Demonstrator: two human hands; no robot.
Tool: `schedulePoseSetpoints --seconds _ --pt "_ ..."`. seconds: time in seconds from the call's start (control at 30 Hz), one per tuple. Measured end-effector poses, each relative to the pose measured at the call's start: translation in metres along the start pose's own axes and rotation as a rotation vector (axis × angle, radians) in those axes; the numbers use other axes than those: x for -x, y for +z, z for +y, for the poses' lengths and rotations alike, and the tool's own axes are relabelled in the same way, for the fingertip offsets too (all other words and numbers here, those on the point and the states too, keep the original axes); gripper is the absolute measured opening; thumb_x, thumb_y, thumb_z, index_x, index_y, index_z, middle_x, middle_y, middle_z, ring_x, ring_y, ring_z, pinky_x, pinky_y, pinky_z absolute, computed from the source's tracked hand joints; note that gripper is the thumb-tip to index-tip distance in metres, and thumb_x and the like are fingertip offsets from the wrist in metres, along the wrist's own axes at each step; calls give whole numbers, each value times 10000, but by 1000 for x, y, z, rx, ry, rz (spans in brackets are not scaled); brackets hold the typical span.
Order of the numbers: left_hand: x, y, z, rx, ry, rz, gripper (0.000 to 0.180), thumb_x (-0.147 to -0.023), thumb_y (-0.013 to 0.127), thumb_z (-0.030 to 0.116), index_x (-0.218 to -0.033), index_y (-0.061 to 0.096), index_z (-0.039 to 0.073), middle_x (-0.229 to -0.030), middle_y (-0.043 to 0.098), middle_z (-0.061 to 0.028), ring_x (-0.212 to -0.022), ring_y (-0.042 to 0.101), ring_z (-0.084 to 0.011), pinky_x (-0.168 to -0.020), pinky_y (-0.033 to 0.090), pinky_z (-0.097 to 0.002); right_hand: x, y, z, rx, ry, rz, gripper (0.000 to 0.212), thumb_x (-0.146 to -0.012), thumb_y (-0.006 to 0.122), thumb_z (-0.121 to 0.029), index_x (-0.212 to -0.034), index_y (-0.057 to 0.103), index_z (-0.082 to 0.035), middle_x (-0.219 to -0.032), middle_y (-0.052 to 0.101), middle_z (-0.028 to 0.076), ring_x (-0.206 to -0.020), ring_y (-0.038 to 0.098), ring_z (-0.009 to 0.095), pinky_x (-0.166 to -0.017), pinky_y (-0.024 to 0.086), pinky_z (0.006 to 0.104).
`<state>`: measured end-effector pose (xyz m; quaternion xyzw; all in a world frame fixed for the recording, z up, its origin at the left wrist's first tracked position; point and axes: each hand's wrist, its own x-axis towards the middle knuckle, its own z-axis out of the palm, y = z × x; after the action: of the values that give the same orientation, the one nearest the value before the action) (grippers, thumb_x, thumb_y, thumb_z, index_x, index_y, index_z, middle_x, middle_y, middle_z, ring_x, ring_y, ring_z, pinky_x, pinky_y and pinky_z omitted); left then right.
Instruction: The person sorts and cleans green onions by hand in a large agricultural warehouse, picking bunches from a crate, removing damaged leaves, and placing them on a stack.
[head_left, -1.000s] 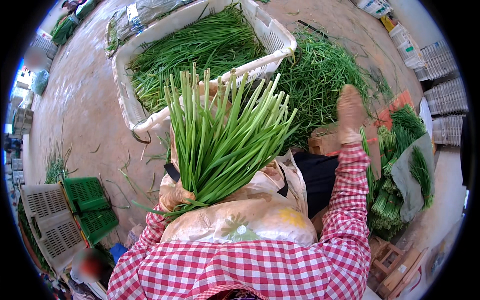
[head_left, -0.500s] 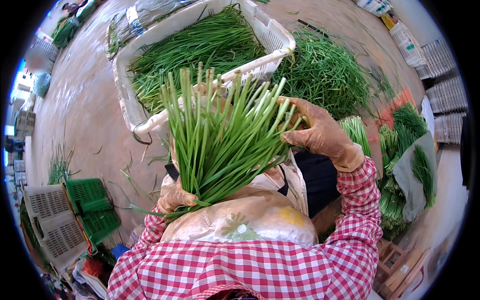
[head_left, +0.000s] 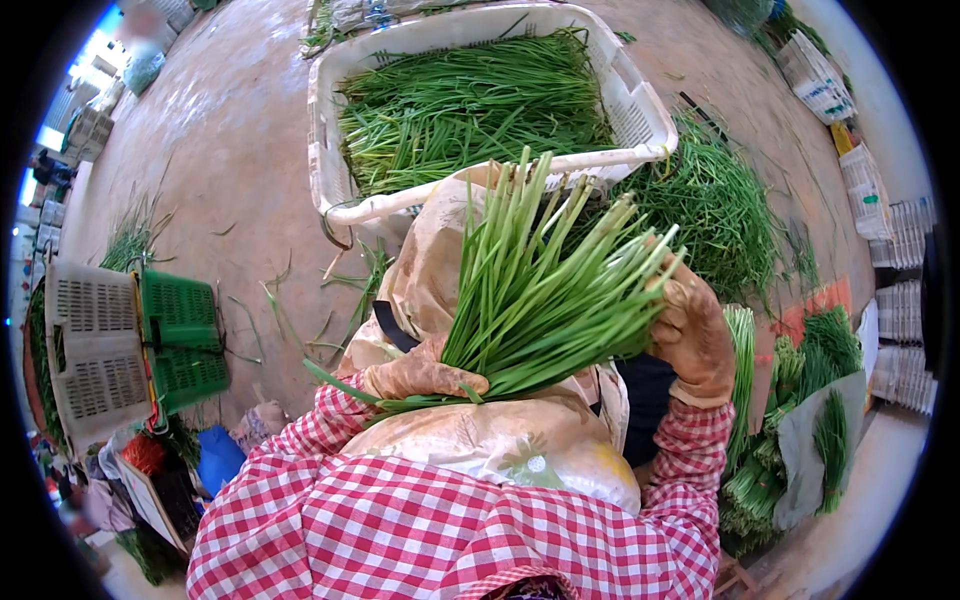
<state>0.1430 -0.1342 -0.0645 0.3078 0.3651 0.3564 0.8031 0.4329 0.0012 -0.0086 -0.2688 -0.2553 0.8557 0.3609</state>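
A thick bunch of garlic chives (head_left: 560, 280) fans out above my lap, its pale cut ends pointing up and away. My left hand (head_left: 425, 374), in a stained tan glove, is closed round the bunch's lower end, with a few leaf tips poking out past the wrist. At the bunch's right side, my right hand (head_left: 695, 335), gloved alike, has its fingers curled in on the outermost stalk ends; the stalks partly cover its fingertips. Under the bunch lies a stained pale apron (head_left: 440, 440) over my lap.
Ahead stands a white plastic crate (head_left: 400, 205) full of chives, with a loose green heap (head_left: 710, 200) on the floor to its right. Tied bundles (head_left: 755, 490) are stacked at my right. Green (head_left: 185, 335) and white crates (head_left: 100, 345) stand at left.
My view has shifted, so the crate sits farther right. The right hand has turned and its fingers have drawn in at the stalk ends. My left hand keeps its hold low on the bunch.
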Motion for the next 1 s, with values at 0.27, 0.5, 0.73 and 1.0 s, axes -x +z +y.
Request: schedulePoseSetpoints --seconds 0.27,0.5,0.73,1.0 --pt "0 -2 -5 28 94 48 666 -770 758 157 -1332 422 36 -1208 560 -49 -1052 523 -141 -903 434 -281 -20 -20 -1 -200 -152 115 529 -801 648 -99 -1265 441 50 -879 586 28 -560 448 1 -379 292 136" --pt "5 -13 -14 -135 73 75 551 -775 749 140 -1257 510 19 -1147 601 -51 -1038 536 -138 -929 421 -275 -4 -86 -95 457 -738 609 463 -842 661 -333 -1108 558 31 -908 643 60 -578 478 14 -411 344 150" --pt "-3 -8 -1 -4 87 146 635 -764 745 135 -1312 450 9 -1221 562 -72 -1099 525 -164 -958 414 -299 -25 -53 -78 2104 -999 801 281 -883 608 -230 -1096 604 -47 -1057 660 122 -862 639 241 -675 518 385" --pt "-6 -11 -10 -322 215 -17 643 -858 645 108 -1409 321 35 -1406 406 -83 -1287 355 -183 -1084 275 -342 -71 50 51 1684 -649 80 314 -767 683 -247 -1042 623 -108 -811 606 117 -723 595 307 -607 478 402"
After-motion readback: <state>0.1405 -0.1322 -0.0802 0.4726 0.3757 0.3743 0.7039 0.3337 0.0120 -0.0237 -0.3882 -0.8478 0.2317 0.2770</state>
